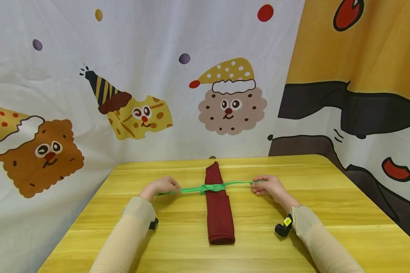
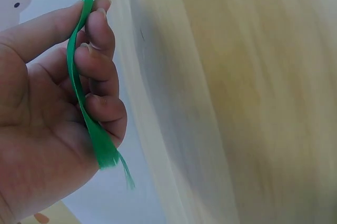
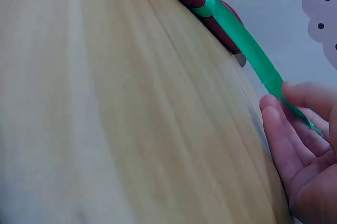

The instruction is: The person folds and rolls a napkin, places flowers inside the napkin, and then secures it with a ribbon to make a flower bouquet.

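A dark red folded cloth (image 1: 220, 216) lies lengthwise on the table, with a green ribbon (image 1: 213, 187) wrapped and crossed around its upper part. To the left of the cloth, my left hand (image 1: 162, 186) pinches one ribbon end between thumb and fingers. In the left wrist view the frayed tail of the ribbon (image 2: 100, 142) hangs down across the palm. My right hand (image 1: 269, 187) pinches the other end on the right side. Both ribbon lengths stretch nearly straight out from the cloth. The right wrist view shows the ribbon (image 3: 247, 50) running from the cloth to the fingertips.
The yellow wood-grain table (image 1: 259, 254) carries the cloth. Behind it hangs a white curtain (image 1: 150, 45) printed with cartoon snacks in party hats. A small black device (image 1: 284, 226) with a yellow tag is at the right wrist, and another black one (image 1: 153, 224) at the left.
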{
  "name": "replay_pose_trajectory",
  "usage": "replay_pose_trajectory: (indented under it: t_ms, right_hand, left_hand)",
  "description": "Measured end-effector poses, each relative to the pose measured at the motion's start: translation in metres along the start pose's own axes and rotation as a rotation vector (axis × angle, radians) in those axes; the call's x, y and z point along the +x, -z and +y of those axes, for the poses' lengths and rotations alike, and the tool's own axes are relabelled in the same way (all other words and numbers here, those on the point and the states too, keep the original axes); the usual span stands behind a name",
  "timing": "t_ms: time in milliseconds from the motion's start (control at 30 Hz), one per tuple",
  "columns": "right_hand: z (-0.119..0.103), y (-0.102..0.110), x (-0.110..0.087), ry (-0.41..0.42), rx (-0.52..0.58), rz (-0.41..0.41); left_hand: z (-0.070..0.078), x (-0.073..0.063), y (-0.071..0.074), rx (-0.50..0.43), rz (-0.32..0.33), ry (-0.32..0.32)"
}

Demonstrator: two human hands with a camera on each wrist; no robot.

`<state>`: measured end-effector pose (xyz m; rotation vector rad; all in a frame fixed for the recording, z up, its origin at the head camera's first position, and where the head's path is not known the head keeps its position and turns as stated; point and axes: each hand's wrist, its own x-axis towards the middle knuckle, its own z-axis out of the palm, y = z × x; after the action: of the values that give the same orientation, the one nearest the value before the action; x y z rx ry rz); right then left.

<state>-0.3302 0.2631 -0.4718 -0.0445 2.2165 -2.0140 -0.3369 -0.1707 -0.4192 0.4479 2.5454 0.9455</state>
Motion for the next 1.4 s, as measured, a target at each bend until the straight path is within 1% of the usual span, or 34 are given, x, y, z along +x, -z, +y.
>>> replay_pose_trajectory:
  t_ms: [167, 333, 500, 767, 1133, 1233, 1400]
  right_hand:
    - [0.001, 0.001, -0.001, 0.008, -0.028, 0.019]
    - [-0.001, 0.002, -0.001, -0.009, -0.058, 0.052]
    - [-0.005, 0.003, -0.002, -0.032, -0.075, 0.073]
    - [-0.003, 0.007, -0.005, -0.027, -0.079, 0.042]
    - [-0.003, 0.012, -0.01, -0.041, -0.046, 0.045]
    - [-0.005, 0.013, -0.01, -0.048, -0.036, 0.043]
    - [-0.006, 0.014, -0.01, -0.047, -0.044, 0.034]
  left_hand:
    - [-0.004, -0.005, 0.006, 0.021, 0.001, -0.014]
    - [-0.009, -0.009, 0.013, 0.027, -0.001, -0.016]
    - [-0.015, -0.013, 0.018, -0.004, -0.01, -0.01]
    - [-0.021, -0.018, 0.022, -0.02, -0.02, 0.007]
    - [-0.031, -0.025, 0.024, -0.132, 0.016, 0.009]
    - [-0.033, -0.026, 0.025, -0.162, 0.034, 0.024]
    - [-0.038, -0.027, 0.026, -0.182, 0.043, 0.033]
